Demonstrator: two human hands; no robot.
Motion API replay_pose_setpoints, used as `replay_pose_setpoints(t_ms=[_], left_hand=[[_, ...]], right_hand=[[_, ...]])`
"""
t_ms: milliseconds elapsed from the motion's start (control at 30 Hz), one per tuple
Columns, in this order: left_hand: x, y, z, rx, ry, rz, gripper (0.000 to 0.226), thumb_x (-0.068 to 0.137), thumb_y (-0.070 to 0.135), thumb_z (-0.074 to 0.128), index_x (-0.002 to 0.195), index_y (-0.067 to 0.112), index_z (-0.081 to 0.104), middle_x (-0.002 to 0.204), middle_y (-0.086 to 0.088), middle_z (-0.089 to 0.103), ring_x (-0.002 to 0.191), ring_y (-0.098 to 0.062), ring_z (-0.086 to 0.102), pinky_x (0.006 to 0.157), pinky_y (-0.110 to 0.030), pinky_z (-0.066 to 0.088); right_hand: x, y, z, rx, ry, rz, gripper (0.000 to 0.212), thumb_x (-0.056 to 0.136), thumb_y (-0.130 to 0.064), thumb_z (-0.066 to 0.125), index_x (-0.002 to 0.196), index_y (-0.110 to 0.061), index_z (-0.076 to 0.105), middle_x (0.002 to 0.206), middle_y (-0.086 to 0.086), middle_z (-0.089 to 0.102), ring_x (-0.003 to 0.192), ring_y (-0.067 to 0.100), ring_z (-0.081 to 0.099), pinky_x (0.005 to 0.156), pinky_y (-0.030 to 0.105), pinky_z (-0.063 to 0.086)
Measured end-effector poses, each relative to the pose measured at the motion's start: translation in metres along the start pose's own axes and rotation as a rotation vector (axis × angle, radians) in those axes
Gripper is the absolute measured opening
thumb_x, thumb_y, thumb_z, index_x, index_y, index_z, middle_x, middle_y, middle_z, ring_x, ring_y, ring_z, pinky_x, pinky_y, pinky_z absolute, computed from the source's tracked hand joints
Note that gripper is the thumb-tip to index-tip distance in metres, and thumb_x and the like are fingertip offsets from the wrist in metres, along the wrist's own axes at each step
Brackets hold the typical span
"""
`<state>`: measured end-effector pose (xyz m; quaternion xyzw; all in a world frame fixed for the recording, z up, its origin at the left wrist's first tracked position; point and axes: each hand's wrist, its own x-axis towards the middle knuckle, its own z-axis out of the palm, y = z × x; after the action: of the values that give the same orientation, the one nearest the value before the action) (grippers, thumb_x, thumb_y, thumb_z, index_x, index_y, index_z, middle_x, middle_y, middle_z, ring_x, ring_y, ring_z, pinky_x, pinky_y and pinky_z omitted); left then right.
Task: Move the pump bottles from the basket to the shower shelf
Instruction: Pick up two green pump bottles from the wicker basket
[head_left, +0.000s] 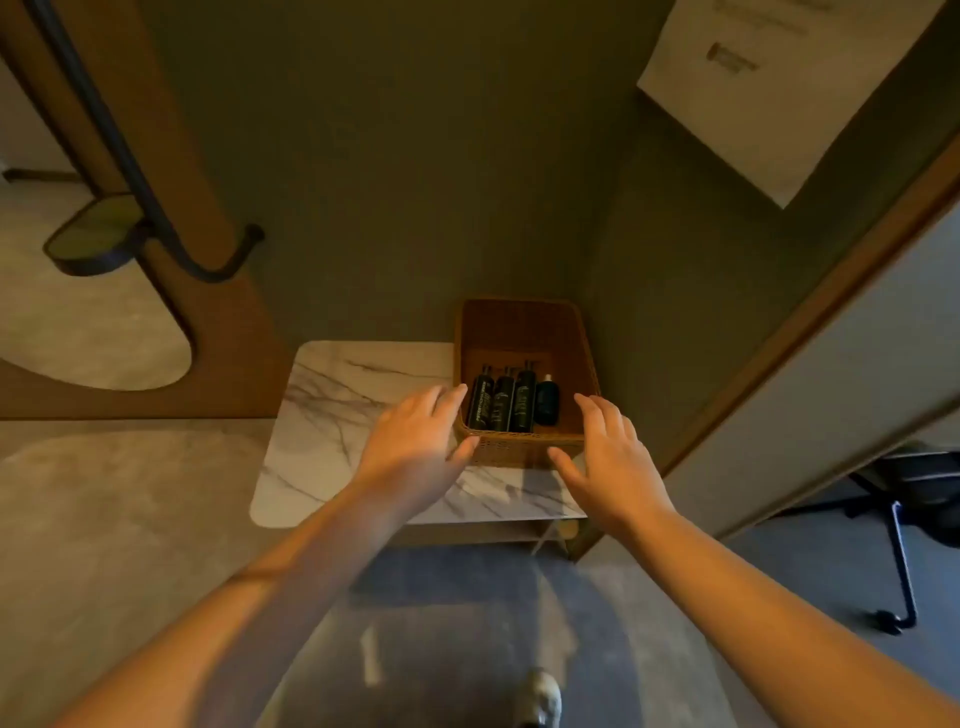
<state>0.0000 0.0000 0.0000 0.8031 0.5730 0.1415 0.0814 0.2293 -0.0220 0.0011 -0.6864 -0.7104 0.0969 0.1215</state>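
Observation:
A brown woven basket stands on the right end of a white marble-topped low table. Three tall black pump bottles lie side by side in its near end, with a shorter dark bottle to their right. My left hand hovers with fingers spread at the basket's near left corner, its thumb by the rim. At the near right corner my right hand is also spread and holds nothing. No shower shelf is recognisable in view.
A dark green wall stands behind the table. A curved black rail with a small oval tray hangs at the left. A white paper is pinned at the upper right. A wooden door edge and a chair base are on the right.

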Motion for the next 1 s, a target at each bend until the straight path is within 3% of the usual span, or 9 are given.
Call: replay_pose_setpoints(t_ms=[233, 467, 600, 1000], left_hand=[[0.048, -0.008, 0.031, 0.033, 0.039, 0.010, 0.062, 0.091, 0.052, 0.040, 0.143, 0.019, 0.032, 0.135, -0.003, 0.049, 0.120, -0.018, 0.046, 0.089, -0.033, 0.043], [0.125, -0.018, 0.067, -0.009, -0.067, -0.101, 0.064, 0.092, 0.052, 0.037, 0.147, 0.023, 0.021, 0.145, -0.001, 0.038, 0.131, -0.018, 0.035, 0.102, -0.035, 0.035], [0.170, -0.013, 0.088, 0.017, -0.105, -0.135, 0.065, 0.091, 0.051, 0.043, 0.146, 0.022, 0.024, 0.138, -0.001, 0.045, 0.121, -0.018, 0.045, 0.094, -0.034, 0.042], [0.251, -0.037, 0.152, -0.044, -0.223, -0.232, 0.067, 0.092, 0.047, 0.041, 0.149, 0.021, 0.017, 0.145, -0.002, 0.036, 0.126, -0.021, 0.040, 0.098, -0.035, 0.039]], right_hand=[[0.058, 0.021, 0.025, 0.064, -0.002, 0.001, 0.069, 0.090, -0.043, 0.053, 0.146, -0.016, 0.021, 0.148, 0.005, 0.032, 0.134, 0.023, 0.035, 0.106, 0.039, 0.040], [0.147, 0.061, 0.054, 0.092, -0.123, -0.010, 0.072, 0.092, -0.045, 0.049, 0.148, -0.018, 0.014, 0.151, 0.007, 0.026, 0.137, 0.025, 0.030, 0.108, 0.039, 0.037], [0.196, 0.090, 0.064, 0.111, -0.203, 0.013, 0.071, 0.092, -0.045, 0.050, 0.147, -0.019, 0.014, 0.151, 0.005, 0.026, 0.135, 0.022, 0.030, 0.105, 0.038, 0.040], [0.285, 0.118, 0.114, 0.200, -0.313, 0.049, 0.072, 0.092, -0.040, 0.052, 0.148, -0.015, 0.015, 0.153, 0.008, 0.023, 0.138, 0.026, 0.025, 0.109, 0.044, 0.033]])
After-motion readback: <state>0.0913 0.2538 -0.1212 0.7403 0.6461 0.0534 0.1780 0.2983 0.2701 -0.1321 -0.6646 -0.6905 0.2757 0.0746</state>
